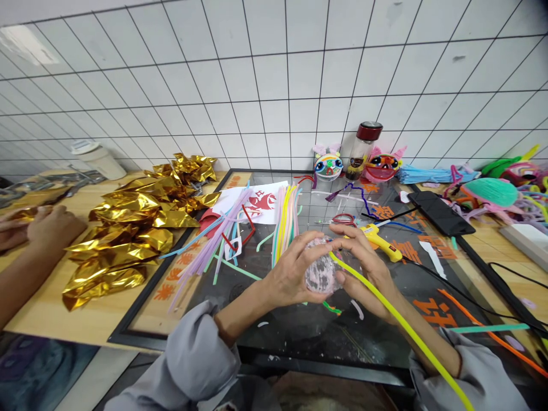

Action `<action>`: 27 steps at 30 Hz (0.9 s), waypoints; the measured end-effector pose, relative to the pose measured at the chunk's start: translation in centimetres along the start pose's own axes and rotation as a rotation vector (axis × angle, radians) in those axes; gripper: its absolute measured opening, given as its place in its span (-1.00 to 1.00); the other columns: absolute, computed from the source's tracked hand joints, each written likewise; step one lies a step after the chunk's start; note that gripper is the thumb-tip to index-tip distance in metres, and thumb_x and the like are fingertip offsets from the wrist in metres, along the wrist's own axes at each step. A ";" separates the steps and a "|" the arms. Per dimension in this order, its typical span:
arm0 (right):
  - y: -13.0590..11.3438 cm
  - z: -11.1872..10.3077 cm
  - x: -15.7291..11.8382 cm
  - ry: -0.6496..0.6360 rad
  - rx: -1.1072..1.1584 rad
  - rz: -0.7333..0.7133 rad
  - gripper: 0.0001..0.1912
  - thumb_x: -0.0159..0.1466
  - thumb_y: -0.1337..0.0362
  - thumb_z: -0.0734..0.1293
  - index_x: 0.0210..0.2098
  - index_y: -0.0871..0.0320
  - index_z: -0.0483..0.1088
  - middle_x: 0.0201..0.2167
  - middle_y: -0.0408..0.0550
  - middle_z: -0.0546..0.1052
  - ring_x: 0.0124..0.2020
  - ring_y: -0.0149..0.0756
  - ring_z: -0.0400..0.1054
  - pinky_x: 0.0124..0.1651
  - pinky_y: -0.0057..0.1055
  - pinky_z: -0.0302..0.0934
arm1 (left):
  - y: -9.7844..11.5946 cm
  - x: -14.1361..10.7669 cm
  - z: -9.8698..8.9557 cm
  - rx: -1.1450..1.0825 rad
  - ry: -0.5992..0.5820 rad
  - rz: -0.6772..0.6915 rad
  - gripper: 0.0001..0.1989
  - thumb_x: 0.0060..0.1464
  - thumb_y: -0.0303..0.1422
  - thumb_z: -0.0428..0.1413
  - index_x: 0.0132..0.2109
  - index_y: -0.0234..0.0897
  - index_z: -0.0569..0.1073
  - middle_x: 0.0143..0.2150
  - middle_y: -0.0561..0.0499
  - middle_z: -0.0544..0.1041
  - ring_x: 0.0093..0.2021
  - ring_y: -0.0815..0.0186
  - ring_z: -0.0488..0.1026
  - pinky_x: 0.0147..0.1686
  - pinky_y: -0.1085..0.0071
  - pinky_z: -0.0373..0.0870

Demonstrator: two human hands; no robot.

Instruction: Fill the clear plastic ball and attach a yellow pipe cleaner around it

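Between both hands I have a clear round ball (320, 273) with whitish-pink patches, held above the dark glass board (274, 337). My left hand (293, 268) wraps the ball from the left side, thumb below and fingers over the top. At the ball's upper right, my right hand (363, 262) presses the end of a yellow pipe cleaner (385, 302) against it. The pipe cleaner's long free end runs down over my right forearm. A yellow hot glue gun (383, 242) lies just behind my right hand. The ball's far side is hidden.
Bundles of pastel pipe cleaners (205, 254) and crumpled gold foil (128, 217) lie to the left. A co-worker's hands (47, 225) hold gold foil at far left. Behind stand decorated animal heads (329, 165) and a bottle (363, 149). A phone (440, 212) and scissors (343, 219) lie right.
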State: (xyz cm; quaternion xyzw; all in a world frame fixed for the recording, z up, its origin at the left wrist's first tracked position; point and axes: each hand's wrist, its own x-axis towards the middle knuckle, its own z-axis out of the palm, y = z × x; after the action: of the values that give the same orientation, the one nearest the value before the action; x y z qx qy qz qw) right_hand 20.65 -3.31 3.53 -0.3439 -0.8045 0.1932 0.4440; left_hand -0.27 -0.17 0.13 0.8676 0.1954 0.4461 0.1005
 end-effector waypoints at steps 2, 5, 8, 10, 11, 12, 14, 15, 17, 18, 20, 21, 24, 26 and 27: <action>-0.1 -0.1 0.1 0.008 -0.028 0.002 -0.65 0.31 0.20 0.33 0.09 0.04 0.37 0.24 0.15 0.35 0.28 0.01 0.27 0.25 -0.02 0.25 | 0.0 0.0 0.0 -0.005 0.005 0.003 -0.03 -0.09 -0.25 0.37 0.38 -0.15 0.07 0.24 -0.30 0.31 0.26 -0.08 0.33 0.15 -0.08 0.42; -0.2 -0.2 0.1 0.027 -0.092 -0.013 -0.69 0.32 0.19 0.34 0.05 0.06 0.42 0.21 0.15 0.38 0.25 0.00 0.30 0.24 -0.04 0.26 | 0.0 0.1 0.1 -0.011 0.012 0.012 -0.04 -0.10 -0.25 0.37 0.37 -0.18 0.08 0.21 -0.31 0.34 0.26 -0.08 0.34 0.14 -0.08 0.43; -0.1 -0.3 0.2 0.048 -0.151 -0.033 -0.71 0.33 0.20 0.34 0.03 0.06 0.46 0.20 0.15 0.40 0.22 -0.01 0.32 0.21 0.00 0.27 | 0.0 0.1 0.1 -0.008 0.004 0.010 -0.05 -0.10 -0.24 0.37 0.36 -0.21 0.08 0.20 -0.32 0.34 0.25 -0.08 0.34 0.13 -0.09 0.44; 0.0 -0.3 0.3 0.069 -0.195 -0.062 -0.74 0.33 0.22 0.34 0.01 0.05 0.48 0.19 0.14 0.41 0.20 0.00 0.34 0.19 0.04 0.28 | 0.0 0.1 0.1 -0.006 -0.005 -0.003 -0.05 -0.10 -0.24 0.37 0.36 -0.20 0.08 0.20 -0.31 0.33 0.26 -0.08 0.34 0.14 -0.10 0.44; 0.1 -0.3 0.3 0.082 -0.220 -0.085 -0.75 0.33 0.23 0.34 0.00 0.05 0.49 0.19 0.15 0.42 0.20 0.01 0.34 0.17 0.07 0.29 | 0.0 0.1 0.1 -0.005 -0.008 -0.008 -0.05 -0.10 -0.24 0.37 0.36 -0.19 0.07 0.20 -0.31 0.33 0.26 -0.08 0.33 0.14 -0.10 0.44; 0.2 -0.2 0.3 0.096 -0.245 -0.110 -0.76 0.33 0.25 0.34 -0.01 0.04 0.49 0.19 0.15 0.42 0.20 0.03 0.34 0.16 0.09 0.29 | 0.0 0.1 0.1 -0.004 -0.011 -0.011 -0.05 -0.09 -0.23 0.36 0.36 -0.19 0.07 0.21 -0.30 0.33 0.26 -0.08 0.33 0.15 -0.10 0.44; 0.3 -0.2 0.4 0.117 -0.289 -0.154 -0.77 0.32 0.27 0.35 -0.03 0.05 0.50 0.18 0.16 0.43 0.20 0.05 0.34 0.14 0.11 0.30 | 0.0 0.1 0.1 0.001 -0.014 -0.011 -0.05 -0.09 -0.22 0.36 0.36 -0.18 0.07 0.20 -0.29 0.33 0.26 -0.08 0.34 0.16 -0.11 0.43; 0.3 -0.1 0.4 0.128 -0.304 -0.169 -0.78 0.32 0.28 0.35 -0.04 0.05 0.51 0.17 0.17 0.43 0.20 0.05 0.35 0.14 0.11 0.30 | 0.0 0.1 0.1 0.003 -0.013 -0.008 -0.06 -0.08 -0.22 0.36 0.36 -0.19 0.07 0.20 -0.29 0.34 0.26 -0.08 0.34 0.16 -0.11 0.43; 0.4 0.0 0.4 0.138 -0.321 -0.182 -0.77 0.31 0.30 0.35 -0.04 0.07 0.51 0.17 0.19 0.43 0.19 0.06 0.35 0.13 0.12 0.30 | 0.0 0.1 0.1 0.003 -0.009 -0.006 -0.07 -0.08 -0.23 0.35 0.36 -0.23 0.08 0.20 -0.32 0.34 0.26 -0.08 0.34 0.16 -0.11 0.43; 0.5 0.0 0.4 0.140 -0.324 -0.184 -0.77 0.31 0.30 0.35 -0.04 0.08 0.51 0.17 0.19 0.43 0.18 0.07 0.35 0.13 0.12 0.29 | 0.1 0.1 0.1 0.003 -0.009 -0.006 -0.07 -0.08 -0.23 0.35 0.36 -0.25 0.08 0.20 -0.33 0.35 0.26 -0.09 0.34 0.16 -0.12 0.43; 0.5 0.1 0.3 0.149 -0.328 -0.190 -0.76 0.31 0.31 0.34 -0.03 0.08 0.51 0.18 0.19 0.43 0.18 0.07 0.35 0.13 0.12 0.28 | 0.1 0.0 0.1 0.005 -0.012 -0.011 -0.04 -0.08 -0.23 0.36 0.38 -0.26 0.06 0.21 -0.35 0.34 0.26 -0.10 0.35 0.17 -0.11 0.43; 0.6 0.1 0.3 0.152 -0.336 -0.189 -0.76 0.31 0.31 0.34 -0.04 0.07 0.51 0.18 0.17 0.43 0.19 0.07 0.35 0.14 0.11 0.27 | 0.1 0.0 0.1 0.010 -0.016 -0.015 -0.01 -0.08 -0.23 0.35 0.40 -0.26 0.03 0.23 -0.35 0.33 0.26 -0.10 0.35 0.18 -0.10 0.42; 0.5 0.1 0.3 0.148 -0.377 -0.192 -0.78 0.31 0.33 0.34 -0.06 0.06 0.51 0.19 0.16 0.42 0.19 0.06 0.35 0.14 0.09 0.26 | 0.2 -0.2 0.1 0.037 -0.046 -0.030 0.11 -0.07 -0.25 0.35 0.46 -0.21 -0.13 0.27 -0.34 0.30 0.28 -0.10 0.33 0.21 -0.09 0.39; 0.3 0.0 0.3 0.135 -0.402 -0.199 -0.78 0.31 0.34 0.34 -0.06 0.08 0.51 0.19 0.17 0.42 0.19 0.07 0.34 0.14 0.08 0.25 | 0.2 -0.3 0.2 0.040 -0.060 -0.042 0.15 -0.07 -0.25 0.36 0.47 -0.20 -0.19 0.29 -0.34 0.29 0.29 -0.12 0.32 0.22 -0.10 0.38; 0.3 0.0 0.3 0.132 -0.412 -0.208 -0.78 0.30 0.34 0.35 -0.06 0.08 0.51 0.18 0.18 0.42 0.18 0.07 0.34 0.13 0.08 0.25 | 0.2 -0.3 0.2 0.033 -0.060 -0.051 0.16 -0.08 -0.25 0.36 0.47 -0.20 -0.20 0.30 -0.34 0.28 0.30 -0.13 0.31 0.22 -0.11 0.38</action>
State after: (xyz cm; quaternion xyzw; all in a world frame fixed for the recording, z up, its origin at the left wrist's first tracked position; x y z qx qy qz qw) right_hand 20.62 -2.89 3.55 -0.3544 -0.8272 -0.0447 0.4338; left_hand -0.22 -0.44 -0.17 0.8768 0.2220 0.4138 0.1032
